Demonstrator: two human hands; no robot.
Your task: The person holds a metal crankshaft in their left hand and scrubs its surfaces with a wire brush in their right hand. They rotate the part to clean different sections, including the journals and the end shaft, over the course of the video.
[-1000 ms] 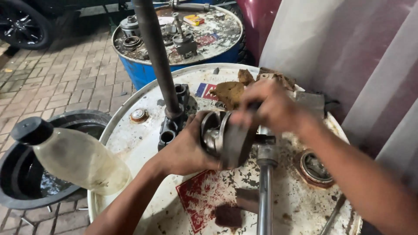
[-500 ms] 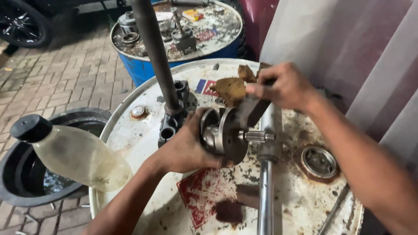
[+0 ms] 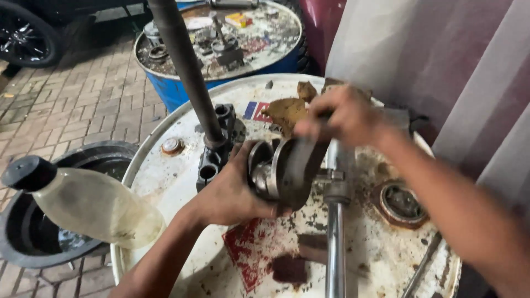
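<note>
Head view: my left hand [image 3: 229, 190] grips the crankshaft [image 3: 287, 168] over the white drum top [image 3: 165, 182]; my right hand [image 3: 342, 116] clenches its connecting rod [image 3: 317, 140].

Right hand [image 3: 343, 117]: motion-blurred; individual fingers cannot be separated, and what its grip closes on is unclear. Its forearm runs off the right and bottom edges.

Left hand [image 3: 229, 190]: palm and fingertips hidden behind the round metal part [image 3: 284, 171]; the far face of that part is not visible.

Dark pipe [image 3: 185, 69]: top cut by the upper edge; lower end hidden in the black clamp block [image 3: 216, 146].

Silver rod [image 3: 335, 248]: leaves the frame at the bottom.

Plastic bottle [image 3: 91, 204]: close to the lens, soft in focus; contents not discernible.

Blue drum [image 3: 221, 38]: the small parts on its lid are too small to identify.

Wheel [image 3: 25, 36]: cropped at the left edge.
</note>
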